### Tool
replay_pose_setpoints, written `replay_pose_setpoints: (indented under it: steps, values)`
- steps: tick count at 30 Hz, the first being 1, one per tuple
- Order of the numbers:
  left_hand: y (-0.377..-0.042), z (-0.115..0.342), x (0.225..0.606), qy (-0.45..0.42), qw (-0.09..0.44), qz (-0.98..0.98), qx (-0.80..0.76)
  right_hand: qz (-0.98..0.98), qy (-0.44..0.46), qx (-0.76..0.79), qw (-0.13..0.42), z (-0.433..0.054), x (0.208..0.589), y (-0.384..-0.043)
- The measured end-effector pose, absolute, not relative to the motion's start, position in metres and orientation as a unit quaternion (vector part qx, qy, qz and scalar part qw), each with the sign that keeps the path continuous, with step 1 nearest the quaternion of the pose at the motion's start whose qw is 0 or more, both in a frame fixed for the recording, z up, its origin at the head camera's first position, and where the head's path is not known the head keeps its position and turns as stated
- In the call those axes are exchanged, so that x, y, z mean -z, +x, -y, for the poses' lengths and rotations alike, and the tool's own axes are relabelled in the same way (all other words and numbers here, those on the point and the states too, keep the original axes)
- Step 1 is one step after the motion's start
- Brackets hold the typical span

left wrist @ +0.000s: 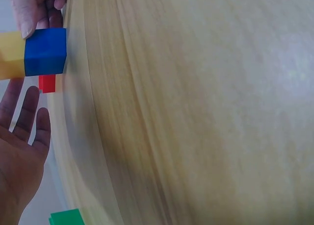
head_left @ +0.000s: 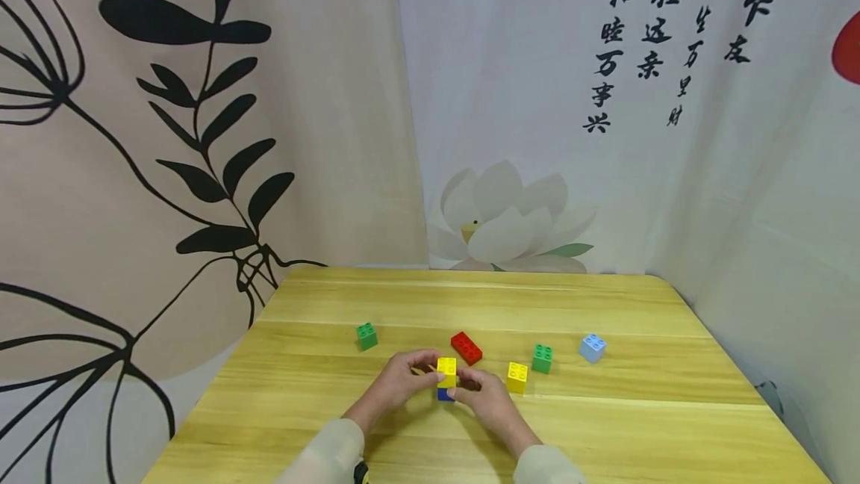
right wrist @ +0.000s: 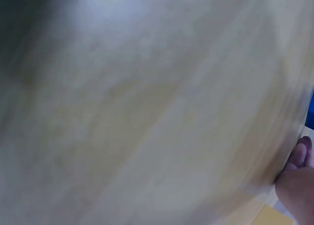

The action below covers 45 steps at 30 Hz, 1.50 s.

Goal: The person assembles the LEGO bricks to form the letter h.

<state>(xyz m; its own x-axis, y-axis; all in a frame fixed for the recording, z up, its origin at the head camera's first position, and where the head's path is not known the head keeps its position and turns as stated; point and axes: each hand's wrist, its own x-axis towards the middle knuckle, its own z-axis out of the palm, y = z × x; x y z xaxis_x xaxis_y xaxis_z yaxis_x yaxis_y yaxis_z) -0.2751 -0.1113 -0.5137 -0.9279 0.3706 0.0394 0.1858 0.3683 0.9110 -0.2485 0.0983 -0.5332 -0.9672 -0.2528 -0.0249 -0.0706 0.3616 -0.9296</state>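
A yellow toy building brick (head_left: 446,369) sits atop a blue brick (head_left: 443,395) in the middle of the table. My left hand (head_left: 402,379) pinches the yellow brick from the left. My right hand (head_left: 490,402) grips the blue brick from the right, its thumb near the seam between the two. In the left wrist view the blue brick (left wrist: 45,52) and yellow brick (left wrist: 11,56) are joined end to end, and the left hand's lower fingers (left wrist: 43,129) are spread apart. The right wrist view catches just part of the right hand (right wrist: 297,181) at its edge.
Behind the hands lies a red brick (head_left: 466,348). A green brick (head_left: 366,336) stands at the left. To the right are another yellow brick (head_left: 517,378), a second green brick (head_left: 542,358) and a light blue brick (head_left: 593,348). Printed curtains hang behind the wooden table (head_left: 658,439).
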Motion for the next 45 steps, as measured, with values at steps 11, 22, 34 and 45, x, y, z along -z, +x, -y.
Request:
replay_pose_setpoints:
  steps: [11, 22, 34, 45]
  values:
    - [-0.277, 0.111, 0.514, 0.173, 0.081, -0.824, -0.533, -0.814, -0.102, 0.566, 0.076, -0.097, 0.535, -0.249]
    - [-0.278, 0.111, 0.512, 0.178, 0.081, -0.828, -0.525, -0.811, -0.102, 0.571, 0.072, -0.099, 0.532, -0.247]
    - [-0.284, 0.125, 0.506, 0.178, 0.069, -0.842, -0.505, -0.813, -0.105, 0.568, 0.07, -0.098, 0.533, -0.246]
    - [-0.291, 0.129, 0.503, 0.183, 0.078, -0.853, -0.482, -0.815, -0.09, 0.568, 0.065, -0.096, 0.535, -0.247]
